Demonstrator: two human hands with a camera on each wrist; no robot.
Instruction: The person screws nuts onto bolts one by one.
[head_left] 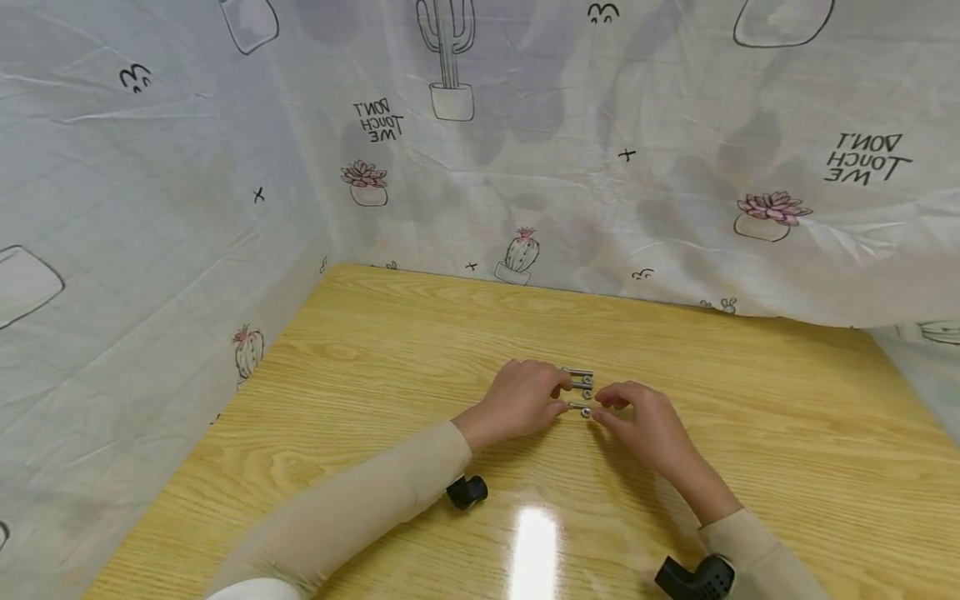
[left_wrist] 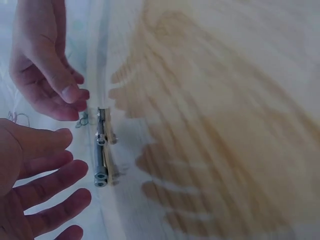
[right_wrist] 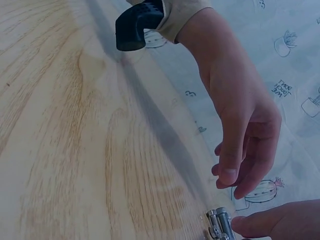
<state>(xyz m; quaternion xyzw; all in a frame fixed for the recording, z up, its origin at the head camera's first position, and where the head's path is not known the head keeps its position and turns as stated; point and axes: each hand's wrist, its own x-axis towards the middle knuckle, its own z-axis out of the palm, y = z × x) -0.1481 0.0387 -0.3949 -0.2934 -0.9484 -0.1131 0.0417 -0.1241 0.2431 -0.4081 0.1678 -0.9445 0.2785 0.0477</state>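
Several silver bolts (head_left: 579, 372) lie side by side on the wooden table (head_left: 420, 333), with small round nuts (head_left: 587, 394) by their right ends. Nearest the person is a short bolt (head_left: 578, 405) with a nut (head_left: 586, 412) beside it. My left hand (head_left: 528, 398) is at the bolts' left ends; in the left wrist view its fingers (left_wrist: 57, 180) are spread and hold nothing. On the other side is my right hand (head_left: 645, 421), thumb and forefinger apart, fingertips close to the nearest nut. Its fingers (left_wrist: 60, 87) bend loosely with nothing visible between them.
White printed sheeting (head_left: 570, 192) hangs along the table's back and left sides. Both wrists carry black camera mounts (head_left: 467, 492) low over the wood. A bright light reflection (head_left: 536, 550) shows on the tabletop between the forearms.
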